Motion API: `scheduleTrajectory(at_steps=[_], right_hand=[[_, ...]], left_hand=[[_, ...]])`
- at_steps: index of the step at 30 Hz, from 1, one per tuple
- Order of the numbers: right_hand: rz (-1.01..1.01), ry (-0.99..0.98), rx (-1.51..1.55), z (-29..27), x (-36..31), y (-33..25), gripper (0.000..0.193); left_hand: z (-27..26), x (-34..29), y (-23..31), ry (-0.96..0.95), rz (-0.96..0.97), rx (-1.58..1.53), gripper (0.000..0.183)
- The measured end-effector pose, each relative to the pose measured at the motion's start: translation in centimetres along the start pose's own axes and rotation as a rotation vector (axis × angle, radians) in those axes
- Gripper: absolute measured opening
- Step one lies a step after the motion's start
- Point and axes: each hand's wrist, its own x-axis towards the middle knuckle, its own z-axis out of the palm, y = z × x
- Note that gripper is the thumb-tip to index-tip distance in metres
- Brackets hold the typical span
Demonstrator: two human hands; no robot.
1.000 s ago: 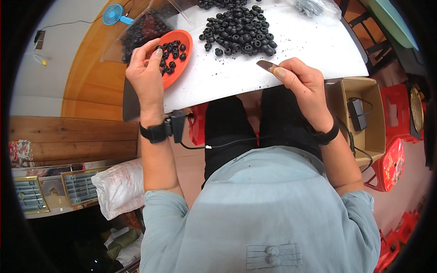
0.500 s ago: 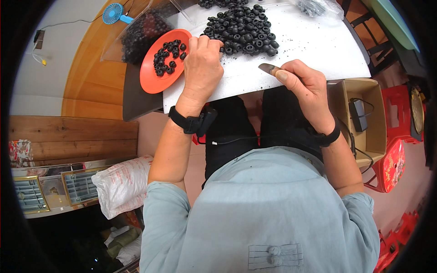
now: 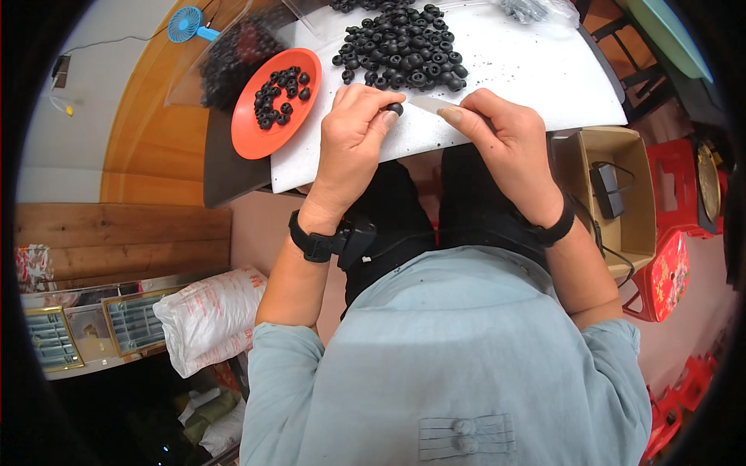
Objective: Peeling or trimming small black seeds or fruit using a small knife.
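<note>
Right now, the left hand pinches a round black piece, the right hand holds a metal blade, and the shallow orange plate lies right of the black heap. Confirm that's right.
Wrong side: in the head view, the shallow orange plate lies left of the black heap. The left hand pinches a round black piece; the right hand holds the metal blade.

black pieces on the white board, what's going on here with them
A person is working on them with both bare hands. The left hand pinches one round black piece, and the right hand holds a small knife with its blade pointing toward that piece; whether they touch is hard to tell. A heap of black pieces lies on the white board, and more sit in the orange-red dish to the left.
</note>
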Motion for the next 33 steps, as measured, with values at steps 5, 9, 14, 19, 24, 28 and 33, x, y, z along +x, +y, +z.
scheduleTrajectory(at_steps=[5,9,14,19,24,28,33], right_hand=[[-0.063,0.027,-0.167,0.6,0.1,-0.1,0.029],[-0.048,0.022,-0.131,0.4,0.1,0.0,0.029],[-0.019,0.001,-0.126,0.3,0.1,0.0,0.028],[-0.060,0.007,-0.135,0.3,0.1,0.2,0.028],[-0.076,-0.001,-0.137,0.3,0.1,0.4,0.028],[-0.092,-0.013,-0.162,0.2,0.1,0.7,0.029],[-0.089,-0.020,-0.166,0.1,0.0,0.6,0.030]], left_hand=[[0.1,-0.3,1.7,-0.047,-0.251,-0.475,0.025],[0.7,-1.0,1.1,-0.020,-0.322,-0.726,0.026],[0.9,-1.0,1.2,-0.019,-0.377,-0.889,0.029],[1.0,-0.9,1.4,-0.003,-0.361,-0.874,0.028],[1.0,-0.8,1.4,-0.011,-0.326,-0.831,0.028],[1.1,-0.8,1.5,-0.005,-0.326,-0.824,0.028],[1.2,-0.9,1.6,0.000,-0.334,-0.862,0.027]])
